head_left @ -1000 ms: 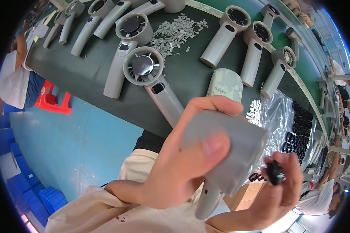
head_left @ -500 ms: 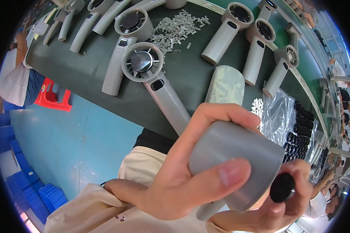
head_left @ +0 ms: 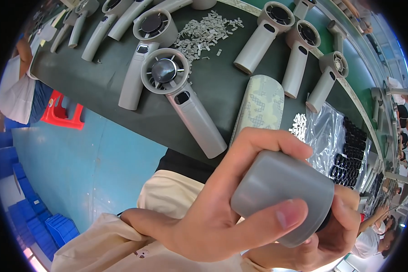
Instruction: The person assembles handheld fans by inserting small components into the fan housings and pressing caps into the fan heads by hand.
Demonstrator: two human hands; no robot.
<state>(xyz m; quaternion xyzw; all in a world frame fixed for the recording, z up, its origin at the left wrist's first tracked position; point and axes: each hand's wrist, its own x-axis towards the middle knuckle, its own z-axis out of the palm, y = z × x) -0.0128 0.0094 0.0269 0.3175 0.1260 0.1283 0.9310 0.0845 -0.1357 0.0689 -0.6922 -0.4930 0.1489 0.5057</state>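
Note:
In front of me my left hand is closed round the smooth grey head of a handheld fan, its thumb across the near side. The fan's handle is hidden. At the rim of the fan head is my right hand, fingers pinched on a black round cap. Most of that cap is hidden behind the grey rim, and I cannot tell how deep it sits. Another grey handheld fan with a shiny dark centre lies on the dark table beyond my left hand.
More grey fans lie along the far side. A heap of small pale pieces sits among them. Beyond my hands are a patterned case, white bits and a clear bag beside black rings. A red stool stands left.
My right hand has brought the black cap against the rim of the fan head, where it is now mostly hidden. My left hand and the fan have shifted slightly right and down.

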